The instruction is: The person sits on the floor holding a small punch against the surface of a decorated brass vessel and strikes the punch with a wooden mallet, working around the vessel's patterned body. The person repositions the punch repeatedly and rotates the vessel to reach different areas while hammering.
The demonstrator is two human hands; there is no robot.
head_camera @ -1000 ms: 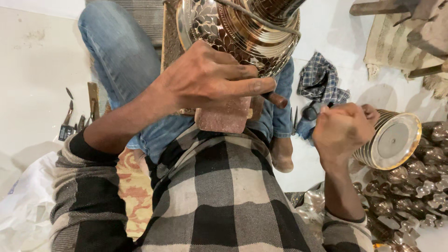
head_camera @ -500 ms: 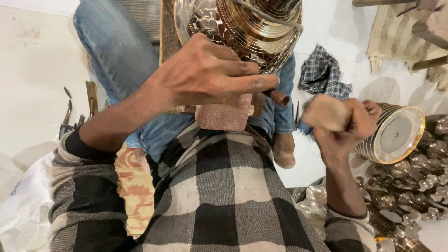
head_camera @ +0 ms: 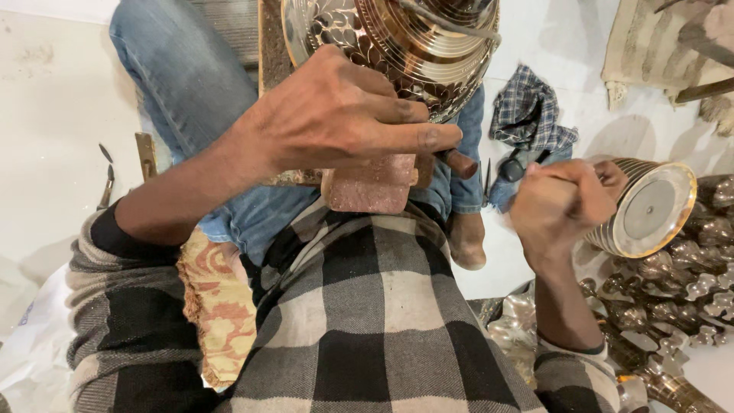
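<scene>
A large engraved brass vessel [head_camera: 397, 38] rests on my lap at the top of the view, against a wooden board [head_camera: 269, 46]. My left hand [head_camera: 336, 115] lies over its lower edge, its fingers pinching a short brown-ended punch [head_camera: 461, 163] held to the metal. Below that hand sits a reddish block [head_camera: 367, 183]. My right hand [head_camera: 562, 203] is a closed fist to the right of the punch, a little apart from it. The wooden mallet it grips is almost wholly hidden inside the fist.
A ribbed brass bowl [head_camera: 650, 210] lies on its side just behind my right hand. Several small shiny metal parts [head_camera: 688, 283] are piled at the lower right. A checked cloth [head_camera: 527, 115] lies on the white floor, and small hand tools [head_camera: 107, 183] lie at the left.
My right hand rose with the wooden mallet head showing, then came back down toward the punch. My left hand and the vessel stayed in place.
</scene>
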